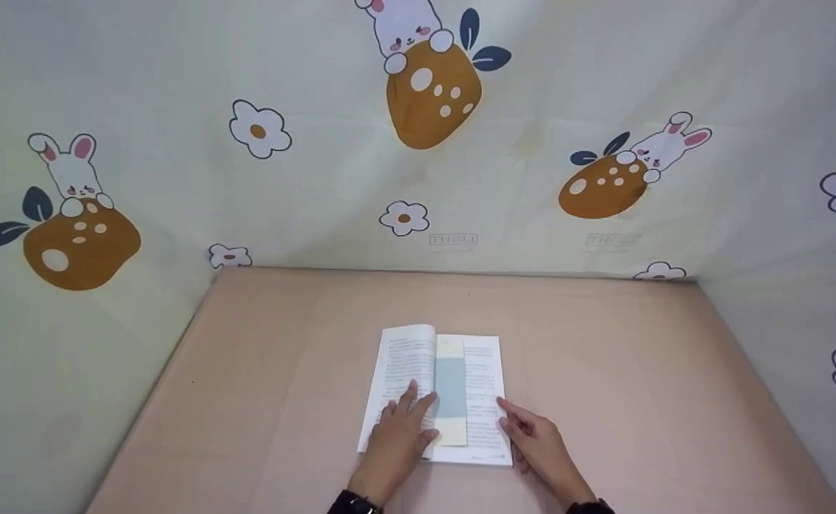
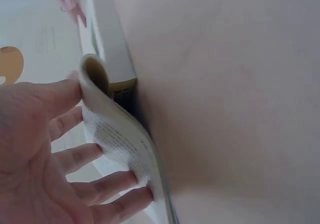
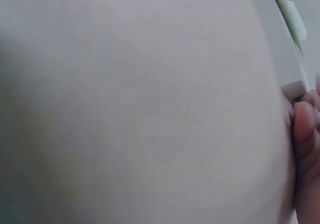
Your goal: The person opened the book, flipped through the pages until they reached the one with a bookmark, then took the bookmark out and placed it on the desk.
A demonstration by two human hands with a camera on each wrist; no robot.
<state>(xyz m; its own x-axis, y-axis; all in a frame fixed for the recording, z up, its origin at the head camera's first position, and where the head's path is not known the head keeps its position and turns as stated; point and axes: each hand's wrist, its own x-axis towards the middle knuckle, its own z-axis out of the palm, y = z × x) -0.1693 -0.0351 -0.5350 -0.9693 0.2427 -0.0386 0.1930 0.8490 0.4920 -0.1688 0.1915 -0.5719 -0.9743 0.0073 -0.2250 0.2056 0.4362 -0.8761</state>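
One open book [image 1: 435, 396] on the table [image 1: 603, 371], at centre, six o'clock side. One pale strip of paper, a bookmark [image 1: 451, 391], lying along the book's gutter. Two hands: left hand [image 1: 398, 437] at about seven o'clock of the book, right hand [image 1: 542, 446] at about five o'clock. Printed backdrop: three rabbits with orange fruit, at nine, twelve and two o'clock; seven white flowers counted, some cut off by the frame edge.

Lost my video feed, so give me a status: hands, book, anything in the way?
Left hand flat on the open white paperback book's left page. Right hand touching its right edge. Pale blue-and-yellow bookmark strip at the gutter. Nothing obstructing.
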